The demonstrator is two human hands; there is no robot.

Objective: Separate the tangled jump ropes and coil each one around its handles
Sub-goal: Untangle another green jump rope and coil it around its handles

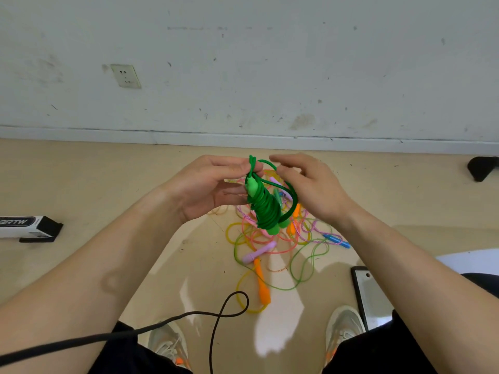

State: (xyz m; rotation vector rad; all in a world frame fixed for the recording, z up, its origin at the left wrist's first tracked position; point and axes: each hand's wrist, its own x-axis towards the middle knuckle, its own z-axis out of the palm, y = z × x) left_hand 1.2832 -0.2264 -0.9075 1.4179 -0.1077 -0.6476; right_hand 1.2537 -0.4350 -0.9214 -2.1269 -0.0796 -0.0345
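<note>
A green jump rope (266, 209) is wound in many turns around its two light green handles and hangs above the floor. My left hand (208, 184) pinches the top of the bundle, fingers curled on the handle end. My right hand (310, 184) holds a loose green loop that runs down the bundle's right side. Below them on the floor lies a tangled pile of ropes (270, 247): yellow, pink and green cords, with an orange handle (263, 286), a lilac handle (259, 251) and a blue handle (337, 240).
A black cable (216, 317) loops across the floor near my shoes (344, 327). A phone (371, 295) lies at the right, a black-and-white box (29, 228) at the left, a dark object (483, 168) at the far right. The wall with a socket (126, 76) stands behind.
</note>
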